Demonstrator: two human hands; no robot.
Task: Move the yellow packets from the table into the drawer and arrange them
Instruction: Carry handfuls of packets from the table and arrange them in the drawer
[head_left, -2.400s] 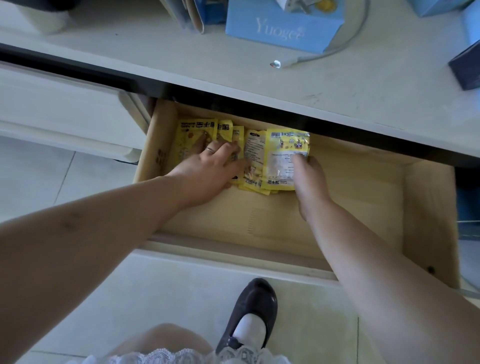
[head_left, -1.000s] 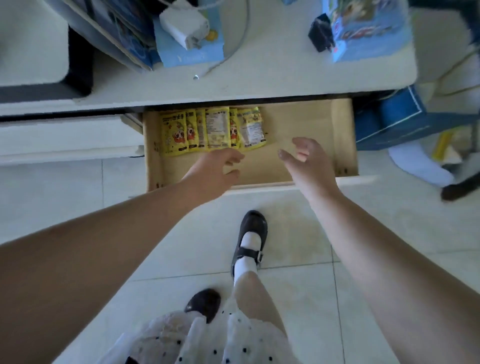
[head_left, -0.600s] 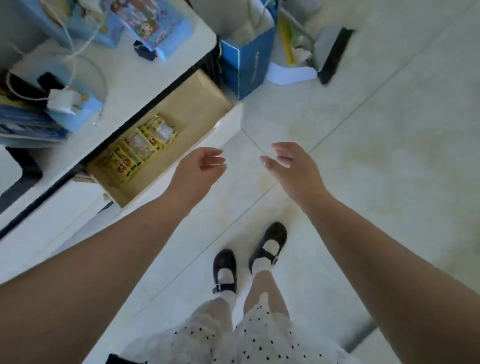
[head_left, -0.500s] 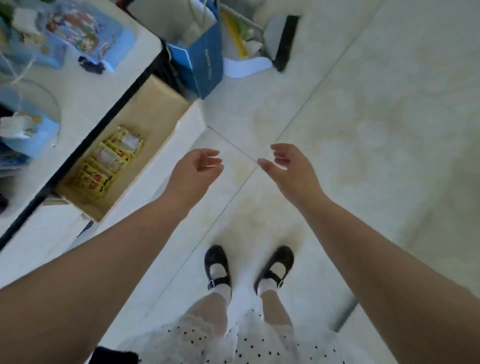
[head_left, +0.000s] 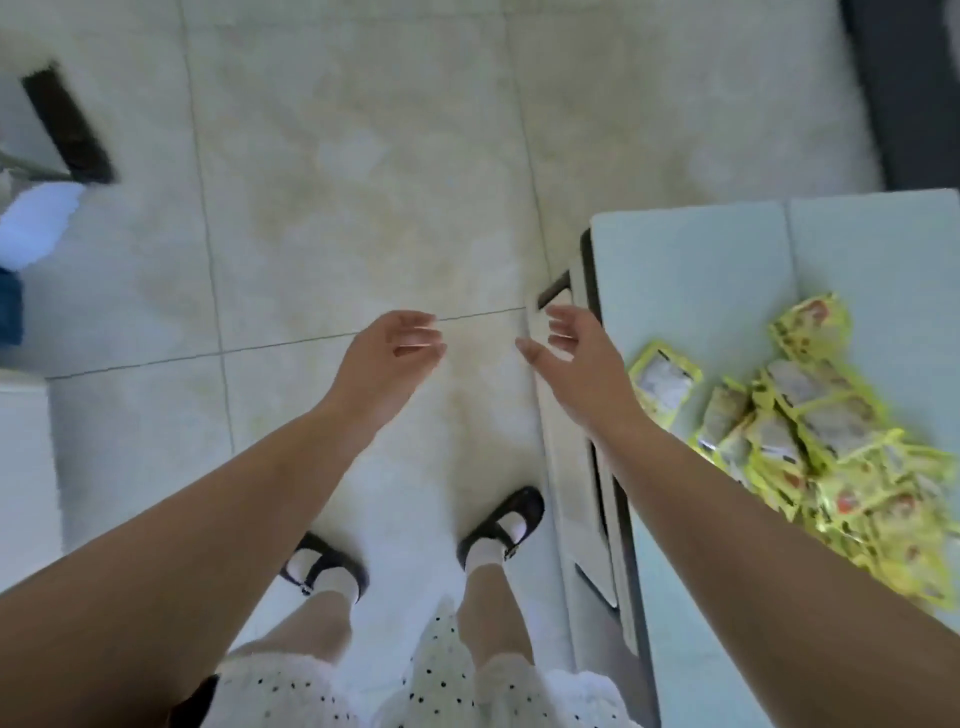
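We wear a white dress (head_left: 415, 686) with black dots, white socks (head_left: 511, 527), black strap shoes (head_left: 324, 564); our arms are bare.

The heap of crinkled yellow foil-like packets (head_left: 810, 441) has a glossy sheen, lying on a smooth, pale matt counter (head_left: 727, 270). The floor of large beige tiles (head_left: 337, 156) looks polished and faintly mottled, and the black strapped shoes (head_left: 511, 512) have a soft shine.

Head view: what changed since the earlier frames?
Both hands let go of the packets in the drawer and withdrew; the person turned away, so the drawer is out of view. A table with loose yellow packets now shows. Left hand and right hand stay empty.
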